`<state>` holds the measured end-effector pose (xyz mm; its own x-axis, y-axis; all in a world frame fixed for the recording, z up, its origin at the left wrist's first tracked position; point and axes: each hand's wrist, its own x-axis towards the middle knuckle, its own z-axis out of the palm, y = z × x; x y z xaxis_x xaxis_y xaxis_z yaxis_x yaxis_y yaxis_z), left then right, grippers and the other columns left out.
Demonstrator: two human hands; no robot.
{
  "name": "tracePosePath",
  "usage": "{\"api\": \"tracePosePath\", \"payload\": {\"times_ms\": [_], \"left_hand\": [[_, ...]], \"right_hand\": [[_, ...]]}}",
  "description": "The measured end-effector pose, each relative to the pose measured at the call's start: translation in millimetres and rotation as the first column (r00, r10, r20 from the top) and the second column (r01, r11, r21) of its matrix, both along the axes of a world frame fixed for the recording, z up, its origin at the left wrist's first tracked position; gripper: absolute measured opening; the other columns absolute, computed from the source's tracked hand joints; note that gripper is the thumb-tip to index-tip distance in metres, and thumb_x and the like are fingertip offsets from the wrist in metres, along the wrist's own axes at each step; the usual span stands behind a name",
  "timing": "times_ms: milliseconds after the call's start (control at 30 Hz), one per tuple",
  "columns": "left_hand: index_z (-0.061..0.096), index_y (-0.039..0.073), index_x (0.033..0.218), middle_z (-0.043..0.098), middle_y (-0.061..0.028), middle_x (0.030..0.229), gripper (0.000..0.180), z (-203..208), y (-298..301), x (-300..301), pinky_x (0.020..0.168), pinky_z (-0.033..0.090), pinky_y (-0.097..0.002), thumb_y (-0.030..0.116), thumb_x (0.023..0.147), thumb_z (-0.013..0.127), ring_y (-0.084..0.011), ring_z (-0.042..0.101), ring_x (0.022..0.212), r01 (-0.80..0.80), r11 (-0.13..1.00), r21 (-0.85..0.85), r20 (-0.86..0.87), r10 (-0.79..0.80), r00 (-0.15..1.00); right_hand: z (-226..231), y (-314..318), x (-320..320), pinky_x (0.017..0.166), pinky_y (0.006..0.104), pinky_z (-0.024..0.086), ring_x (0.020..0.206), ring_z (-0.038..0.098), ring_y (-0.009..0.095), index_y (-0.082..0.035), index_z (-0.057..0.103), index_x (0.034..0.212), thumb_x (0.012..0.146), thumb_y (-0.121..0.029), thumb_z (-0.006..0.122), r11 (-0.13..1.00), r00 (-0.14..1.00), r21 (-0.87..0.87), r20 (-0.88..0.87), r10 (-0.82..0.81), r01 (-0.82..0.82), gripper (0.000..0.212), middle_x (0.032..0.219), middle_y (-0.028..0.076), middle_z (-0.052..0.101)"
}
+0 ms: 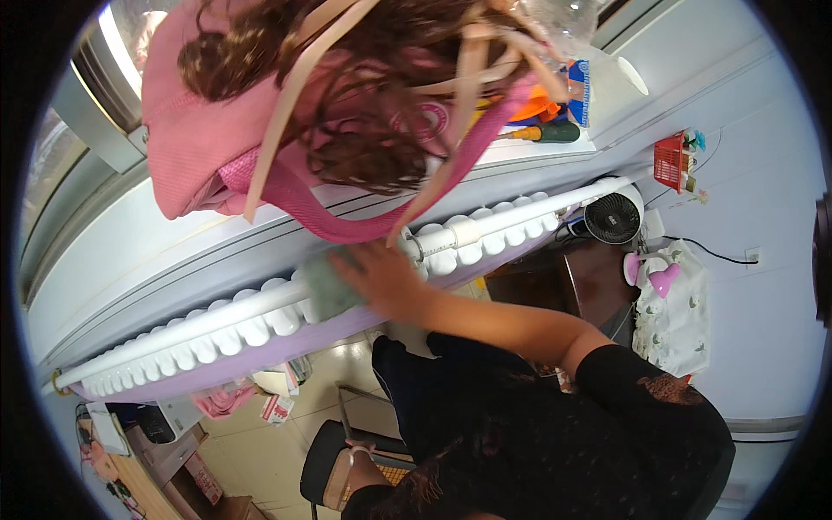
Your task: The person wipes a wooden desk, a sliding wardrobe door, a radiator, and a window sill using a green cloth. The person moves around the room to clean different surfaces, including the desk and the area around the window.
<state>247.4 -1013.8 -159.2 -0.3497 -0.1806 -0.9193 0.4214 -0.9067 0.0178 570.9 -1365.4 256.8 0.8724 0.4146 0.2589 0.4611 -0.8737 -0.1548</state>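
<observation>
My right hand presses a grey-green cloth against the long white pipe that runs along the top of a white radiator. Its fingers lie over the cloth's right side, and part of the pipe is hidden beneath. Low in the view, my left hand is beside the back of a black chair, with a pale bracelet at the wrist. Its fingers are too small and partly hidden to make out.
Above the pipe, a pink bag with brown curly hair and ribbons over it rests on the white windowsill. A green-handled screwdriver lies to its right. A black fan and a pink lamp stand at the right.
</observation>
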Motion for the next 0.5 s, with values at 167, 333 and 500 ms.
{"api": "tracePosePath", "payload": {"times_ms": [167,333,500], "left_hand": [[0.02,0.014,0.143,0.029,-0.0196,0.14,0.064,25.6,-32.9,-43.9,0.092,0.044,-0.0548,0.032,0.094,0.056,-0.0412,0.04,0.12,-0.499,0.833,0.239,0.305,0.424,0.853],[0.027,0.012,0.134,0.036,-0.0184,0.13,0.054,33.0,-108.4,-84.6,0.085,0.045,-0.0524,0.028,0.092,0.057,-0.0394,0.044,0.11,-0.677,0.727,0.119,0.338,0.611,0.716],[0.034,0.01,0.125,0.042,-0.0173,0.119,0.044,33.9,-144.8,-105.9,0.079,0.047,-0.0501,0.025,0.091,0.057,-0.0375,0.049,0.099,-0.756,0.653,0.042,0.33,0.706,0.627]], "right_hand": [[-6.5,94.1,24.8,0.092,0.0488,0.043,0.101,0.055,0.035,-0.007,0.049,0.133,0.081,-0.02,0.055,0.986,0.969,0.03,0.192,0.154,-0.162,0.055,0.115,0.02,0.055],[15.6,97.7,50.0,0.088,0.0451,0.045,0.102,0.057,0.034,-0.009,0.049,0.136,0.072,-0.031,0.072,0.988,0.974,0.065,-0.171,0.149,-0.14,0.071,0.113,0.019,0.057],[12.0,117.3,49.4,0.085,0.0479,0.047,0.099,0.057,0.036,-0.009,0.048,0.137,0.072,-0.03,0.072,0.996,0.969,0.04,-0.234,0.085,-0.077,0.072,0.11,0.019,0.056]]}}
